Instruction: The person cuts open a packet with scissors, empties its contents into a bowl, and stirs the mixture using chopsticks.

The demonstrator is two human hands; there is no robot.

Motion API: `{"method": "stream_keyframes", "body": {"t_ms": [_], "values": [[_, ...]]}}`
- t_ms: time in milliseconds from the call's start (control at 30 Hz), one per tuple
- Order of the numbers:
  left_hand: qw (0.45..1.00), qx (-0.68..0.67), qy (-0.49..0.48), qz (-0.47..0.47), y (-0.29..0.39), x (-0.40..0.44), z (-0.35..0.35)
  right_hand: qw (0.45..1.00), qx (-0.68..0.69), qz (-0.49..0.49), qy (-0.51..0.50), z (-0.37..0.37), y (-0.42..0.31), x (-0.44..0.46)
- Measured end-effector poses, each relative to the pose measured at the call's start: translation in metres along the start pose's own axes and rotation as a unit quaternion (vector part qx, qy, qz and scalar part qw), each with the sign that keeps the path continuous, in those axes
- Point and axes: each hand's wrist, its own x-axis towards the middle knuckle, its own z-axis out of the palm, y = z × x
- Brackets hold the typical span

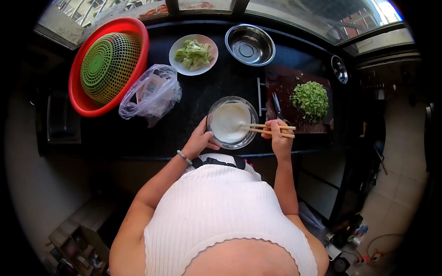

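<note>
A clear glass bowl [252, 112] stands on the dark counter in front of me, holding a smooth white batter [228, 122]. My left hand [200, 137] grips the bowl's near left side, thumb at the rim. In my right hand [278, 135] is a pair of wooden chopsticks [262, 129], whose tips dip into the batter. Just beyond that hand lie scissors [277, 105], their handles partly hidden by my fingers. A heap of finely chopped green vegetable [310, 101] rests on the reddish-brown cutting board [278, 78] to the right.
At the back left, a red basin [75, 92] holds an upturned green colander [110, 64]. Beside it sits a clear plastic bag [159, 94]. A white plate [175, 64] of leafy pieces and a steel bowl [251, 45] stand behind. A small metal bowl [339, 69] is at far right.
</note>
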Motion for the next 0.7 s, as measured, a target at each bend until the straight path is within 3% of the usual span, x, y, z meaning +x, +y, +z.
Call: {"method": "stream_keyframes", "body": {"t_ms": [33, 133, 200, 267, 333, 400, 467, 533, 600, 633, 667, 700], "values": [[1.0, 0.0, -0.005, 0.0, -0.001, 0.001, -0.001, 0.998, -0.018, -0.066, 0.006, 0.011, 0.001, 0.0], [1.0, 0.007, 0.013, 0.006, -0.002, 0.002, 0.002, 0.986, -0.011, -0.104, -0.128, 0.032, 0.003, -0.02], [1.0, -0.002, 0.007, 0.004, 0.002, 0.001, 0.002, 0.997, 0.034, 0.028, -0.057, 0.01, 0.009, -0.022], [1.0, -0.006, 0.006, -0.001, -0.003, -0.001, 0.001, 0.998, 0.035, -0.024, 0.048, 0.011, 0.012, -0.022], [1.0, -0.005, 0.007, 0.002, -0.006, 0.003, 0.0, 0.989, -0.006, -0.143, -0.035, 0.034, 0.02, -0.023], [1.0, 0.0, 0.011, 0.002, -0.004, 0.003, 0.001, 0.992, 0.097, -0.008, -0.081, 0.029, 0.014, -0.034], [1.0, -0.006, 0.012, 0.004, -0.005, 0.0, 0.001, 0.998, 0.057, 0.017, 0.018, 0.012, 0.014, -0.028], [1.0, -0.013, 0.013, -0.006, -0.005, 0.002, 0.0, 0.994, 0.032, -0.092, 0.046, 0.028, 0.02, -0.026], [1.0, -0.015, 0.011, -0.008, -0.007, 0.002, 0.001, 0.979, -0.067, -0.167, -0.098, 0.031, 0.015, -0.029], [1.0, -0.012, 0.009, -0.002, -0.008, 0.003, 0.0, 0.989, 0.087, -0.027, -0.114, 0.029, 0.006, -0.036], [1.0, -0.01, 0.01, 0.003, -0.008, 0.003, -0.001, 0.993, 0.06, 0.037, -0.097, 0.013, 0.008, -0.029], [1.0, -0.016, 0.012, 0.001, -0.008, 0.002, -0.001, 0.998, 0.043, 0.008, -0.034, 0.008, 0.011, -0.025]]}}
